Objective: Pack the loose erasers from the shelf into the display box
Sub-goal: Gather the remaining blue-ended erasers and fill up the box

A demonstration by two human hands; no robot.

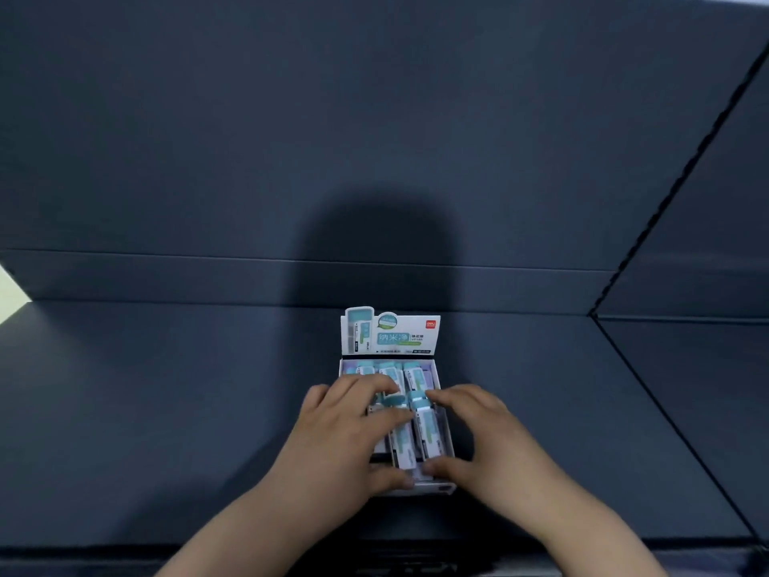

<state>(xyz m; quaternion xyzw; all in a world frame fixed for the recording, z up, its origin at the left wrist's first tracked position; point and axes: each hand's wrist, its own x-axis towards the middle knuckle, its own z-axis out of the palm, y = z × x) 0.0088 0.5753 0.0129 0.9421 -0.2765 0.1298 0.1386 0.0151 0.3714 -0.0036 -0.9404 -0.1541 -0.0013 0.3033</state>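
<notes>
Head view: erasers (391, 374) lie in rows inside the box (447, 431), teal ends up, back row filled against the rear wall. One eraser (428, 431) in the front row, right side of the box, sits slightly raised above its neighbours. Right hand (487, 435) pinches it lengthwise, fingertips on its far end, thumb at its near end by the box's front wall. Left hand (337, 435) is curled over the front-left part of the box, thumb at the front wall; blur hides whether it pinches an eraser or only presses the row, cannot tell. Header card (391, 333) stands upright at the back of the box. Box rests on the dark shelf (166, 410), near its front edge

Step, judged: seating front-row pieces, box close to full

Next move calls for: pressing the raised eraser down flush, parallel to its neighbours, while the left hand steadies the row so nothing tips or pops out
</notes>
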